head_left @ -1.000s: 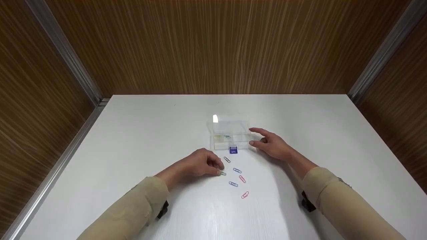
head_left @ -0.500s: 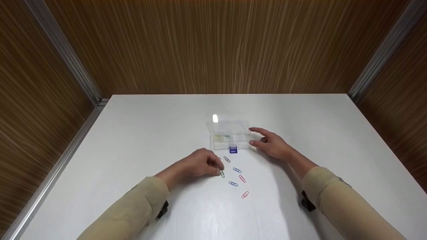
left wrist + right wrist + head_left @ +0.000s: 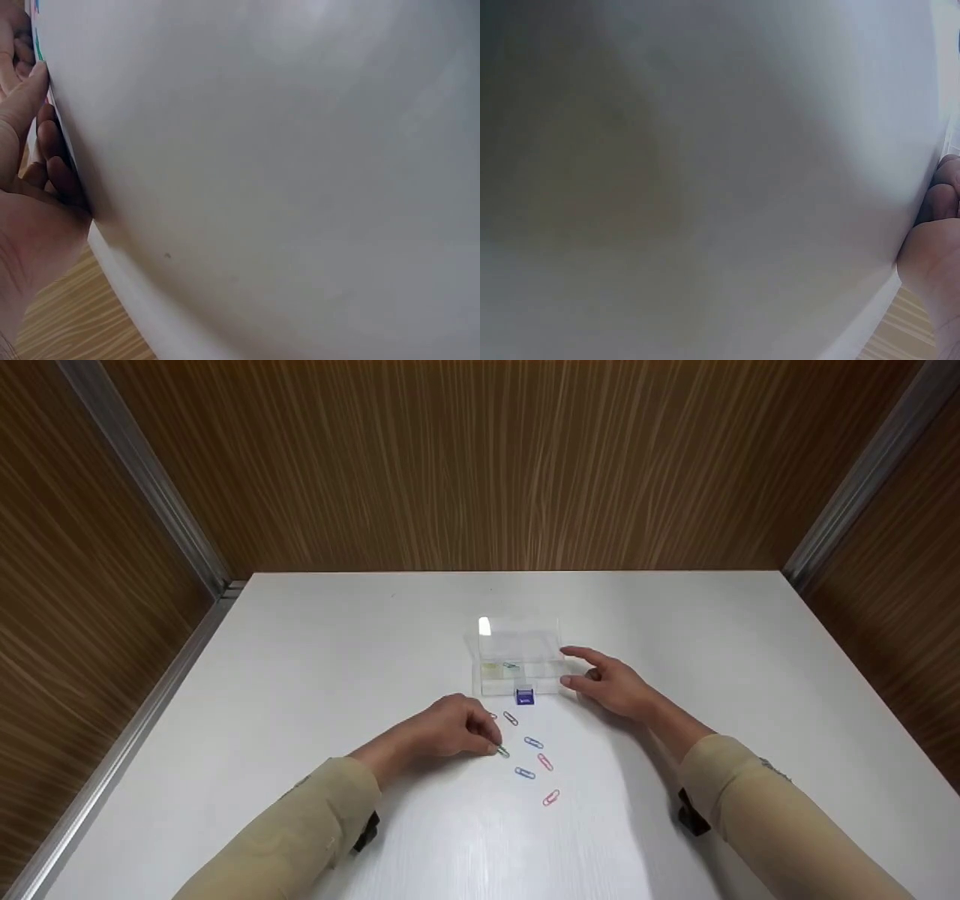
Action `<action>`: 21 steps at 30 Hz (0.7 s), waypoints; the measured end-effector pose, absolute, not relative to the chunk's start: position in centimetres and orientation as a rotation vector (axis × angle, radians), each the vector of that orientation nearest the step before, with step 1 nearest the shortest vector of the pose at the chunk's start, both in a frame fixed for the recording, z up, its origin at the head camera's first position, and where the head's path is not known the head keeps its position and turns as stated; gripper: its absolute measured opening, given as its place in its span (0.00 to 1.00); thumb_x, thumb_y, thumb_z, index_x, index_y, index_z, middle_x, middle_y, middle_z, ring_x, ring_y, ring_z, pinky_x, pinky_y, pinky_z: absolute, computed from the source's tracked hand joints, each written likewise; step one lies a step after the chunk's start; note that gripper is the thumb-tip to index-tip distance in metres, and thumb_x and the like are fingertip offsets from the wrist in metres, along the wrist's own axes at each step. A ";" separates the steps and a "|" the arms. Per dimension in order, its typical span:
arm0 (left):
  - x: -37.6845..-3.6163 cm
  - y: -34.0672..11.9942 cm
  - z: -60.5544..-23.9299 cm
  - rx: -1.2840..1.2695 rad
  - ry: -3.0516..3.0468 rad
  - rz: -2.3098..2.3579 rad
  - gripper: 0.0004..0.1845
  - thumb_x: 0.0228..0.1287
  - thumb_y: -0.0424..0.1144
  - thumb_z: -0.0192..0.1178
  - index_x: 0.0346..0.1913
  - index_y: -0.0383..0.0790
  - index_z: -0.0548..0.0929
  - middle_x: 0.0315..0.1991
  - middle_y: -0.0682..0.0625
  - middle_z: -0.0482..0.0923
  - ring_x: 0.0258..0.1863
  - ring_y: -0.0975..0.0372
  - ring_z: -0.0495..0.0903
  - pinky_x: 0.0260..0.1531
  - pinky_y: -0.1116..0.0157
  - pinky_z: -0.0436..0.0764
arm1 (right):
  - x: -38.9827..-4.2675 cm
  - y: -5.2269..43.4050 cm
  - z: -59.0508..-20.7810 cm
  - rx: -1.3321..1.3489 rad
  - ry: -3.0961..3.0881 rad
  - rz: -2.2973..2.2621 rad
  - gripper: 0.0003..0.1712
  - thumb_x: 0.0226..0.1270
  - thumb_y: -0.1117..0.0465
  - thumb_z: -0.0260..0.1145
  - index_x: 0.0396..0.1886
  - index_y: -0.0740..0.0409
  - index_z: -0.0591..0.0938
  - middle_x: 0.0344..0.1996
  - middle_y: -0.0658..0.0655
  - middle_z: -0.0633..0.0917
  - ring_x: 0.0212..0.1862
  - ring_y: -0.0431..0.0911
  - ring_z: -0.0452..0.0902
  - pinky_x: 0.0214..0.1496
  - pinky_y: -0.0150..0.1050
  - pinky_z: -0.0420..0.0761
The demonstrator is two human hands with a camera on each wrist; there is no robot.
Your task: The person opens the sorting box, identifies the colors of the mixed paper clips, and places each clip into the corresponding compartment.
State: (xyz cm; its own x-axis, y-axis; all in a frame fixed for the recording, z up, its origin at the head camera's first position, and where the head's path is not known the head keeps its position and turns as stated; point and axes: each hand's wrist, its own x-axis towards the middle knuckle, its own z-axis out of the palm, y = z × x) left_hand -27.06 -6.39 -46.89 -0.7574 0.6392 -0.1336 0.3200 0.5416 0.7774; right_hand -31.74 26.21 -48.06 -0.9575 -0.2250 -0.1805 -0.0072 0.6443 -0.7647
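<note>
My left hand (image 3: 454,727) pinches a green paper clip (image 3: 504,751) between thumb and fingertips, low over the white table. In the left wrist view, a bit of green (image 3: 40,49) shows by the thumb tip. My right hand (image 3: 616,684) touches the right side of a clear plastic box (image 3: 499,688), index finger by the raised lid (image 3: 519,643) and thumb by the base. A yellow and a green-blue piece lie in its left compartments. A purple latch (image 3: 525,697) sits at the box's front. The right wrist view catches only part of my right hand (image 3: 945,225).
In front of the box lie a dark paper clip (image 3: 510,718), blue paper clips (image 3: 533,742) and pink-red paper clips (image 3: 545,763). Another clip (image 3: 493,715) peeks out behind my left fingers. Wood-grain panels (image 3: 480,465) close off the table's back and sides.
The green paper clip has turned in my left fingers, from lying sideways to pointing down and now slanting to the lower right. My right hand and the box stay put.
</note>
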 end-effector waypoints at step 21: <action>-27.1 -6.3 -46.9 0.768 2.385 1.062 0.05 0.64 0.34 0.75 0.40 0.49 0.95 0.37 0.58 0.82 0.44 0.63 0.74 0.51 0.61 0.72 | -31.9 26.2 -48.2 -0.169 2.600 -1.203 0.40 0.74 0.38 0.70 0.81 0.34 0.69 0.35 0.55 0.77 0.41 0.50 0.73 0.45 0.45 0.70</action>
State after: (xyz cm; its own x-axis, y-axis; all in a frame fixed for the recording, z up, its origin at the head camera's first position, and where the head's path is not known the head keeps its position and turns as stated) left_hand -27.06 -6.28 -46.87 -0.7608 0.6322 -0.1467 0.3140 0.5564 0.7693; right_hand -31.88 26.20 -48.15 -0.9564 -0.2173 -0.1951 0.0080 0.6484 -0.7612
